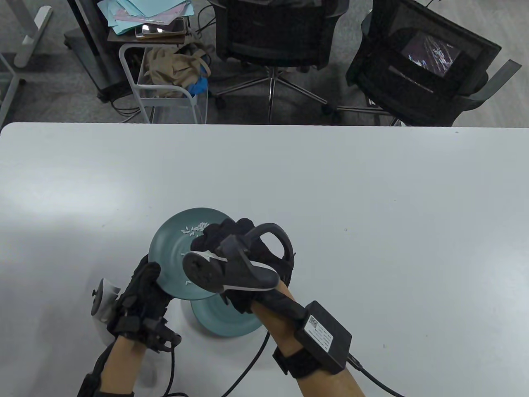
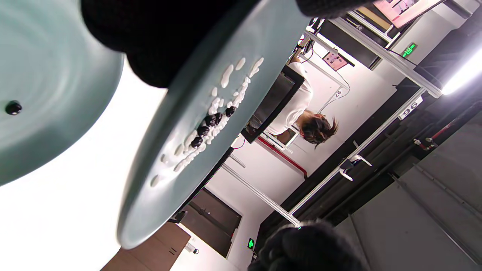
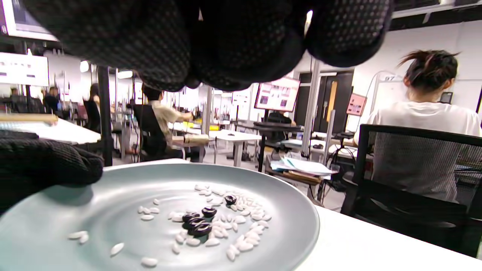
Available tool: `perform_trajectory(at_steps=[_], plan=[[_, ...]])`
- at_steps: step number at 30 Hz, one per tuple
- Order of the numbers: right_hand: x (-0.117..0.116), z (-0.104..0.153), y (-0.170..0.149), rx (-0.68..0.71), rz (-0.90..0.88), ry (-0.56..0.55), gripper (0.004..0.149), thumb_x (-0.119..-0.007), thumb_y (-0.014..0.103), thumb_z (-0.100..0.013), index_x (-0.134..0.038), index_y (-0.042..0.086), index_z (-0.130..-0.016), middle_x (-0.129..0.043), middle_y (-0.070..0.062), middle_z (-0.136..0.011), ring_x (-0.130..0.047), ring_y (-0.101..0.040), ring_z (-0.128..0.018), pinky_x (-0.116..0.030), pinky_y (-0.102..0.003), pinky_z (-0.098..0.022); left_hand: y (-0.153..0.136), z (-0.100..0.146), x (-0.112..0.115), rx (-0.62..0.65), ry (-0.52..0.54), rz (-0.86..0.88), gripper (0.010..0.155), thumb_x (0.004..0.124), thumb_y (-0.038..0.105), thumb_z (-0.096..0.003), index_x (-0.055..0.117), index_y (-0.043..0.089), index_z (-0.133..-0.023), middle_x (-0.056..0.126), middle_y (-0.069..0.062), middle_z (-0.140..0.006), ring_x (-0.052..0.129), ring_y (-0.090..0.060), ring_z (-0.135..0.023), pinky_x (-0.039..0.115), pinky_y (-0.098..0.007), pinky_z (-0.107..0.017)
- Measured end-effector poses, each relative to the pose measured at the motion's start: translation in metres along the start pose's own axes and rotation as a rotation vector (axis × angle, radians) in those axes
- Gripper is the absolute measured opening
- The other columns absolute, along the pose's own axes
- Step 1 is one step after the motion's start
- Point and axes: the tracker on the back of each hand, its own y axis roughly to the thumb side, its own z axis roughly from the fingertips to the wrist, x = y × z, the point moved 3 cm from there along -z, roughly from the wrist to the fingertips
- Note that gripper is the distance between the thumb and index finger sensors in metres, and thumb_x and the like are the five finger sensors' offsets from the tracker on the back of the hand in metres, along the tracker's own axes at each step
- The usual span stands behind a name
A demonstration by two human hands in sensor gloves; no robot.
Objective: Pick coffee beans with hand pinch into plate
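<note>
My left hand (image 1: 151, 275) grips the rim of a teal plate (image 1: 173, 244) and holds it raised and tilted above the table. White grains (image 3: 241, 226) and several dark coffee beans (image 3: 197, 222) lie on it; the beans also show in the left wrist view (image 2: 211, 124). My right hand (image 1: 217, 237) hovers over this plate with its fingertips (image 3: 211, 49) bunched together; I cannot tell if a bean is between them. A second teal plate (image 1: 225, 324) rests on the table underneath, and holds one bean (image 2: 13, 107).
The white table (image 1: 372, 231) stretches far and right of the plates. Two black office chairs (image 1: 272, 37) and a wire cart (image 1: 169, 82) stand beyond its far edge. A cable (image 1: 244, 372) trails from my right wrist box across the near edge.
</note>
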Motion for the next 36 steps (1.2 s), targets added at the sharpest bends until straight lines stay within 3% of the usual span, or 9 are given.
perform_trajectory(at_steps=[6,14,36], plan=[[-0.014,0.037,-0.012,-0.035,-0.103,-0.151,0.035,-0.084,0.035,-0.042,-0.082,0.027,-0.075,-0.091,-0.006,-0.072,-0.090,-0.020,-0.047,-0.075,-0.052,-0.049,0.003,0.001,-0.003,0.008,0.006,0.005,0.061,0.064,0.044,-0.0499,0.039,0.026,-0.103,0.068,-0.008,-0.093,0.088,-0.035,-0.061,0.078,-0.041,-0.044],[-0.054,0.063,-0.026,-0.093,-0.196,-0.182,0.035,-0.084,0.035,-0.042,-0.083,0.026,-0.075,-0.091,-0.007,-0.072,-0.090,-0.021,-0.047,-0.075,-0.053,-0.049,0.006,0.001,-0.004,0.010,0.011,0.002,0.061,0.064,0.044,-0.0500,0.039,0.027,-0.103,0.068,-0.008,-0.093,0.087,-0.035,-0.062,0.078,-0.041,-0.045],[-0.103,0.071,-0.017,-0.096,-0.093,0.091,0.035,-0.084,0.034,-0.042,-0.083,0.026,-0.076,-0.092,-0.007,-0.072,-0.091,-0.021,-0.047,-0.075,-0.053,-0.049,0.010,0.002,-0.013,0.009,0.039,0.034,0.061,0.064,0.045,-0.0501,0.038,0.028,-0.103,0.068,-0.007,-0.093,0.087,-0.034,-0.062,0.078,-0.041,-0.045]])
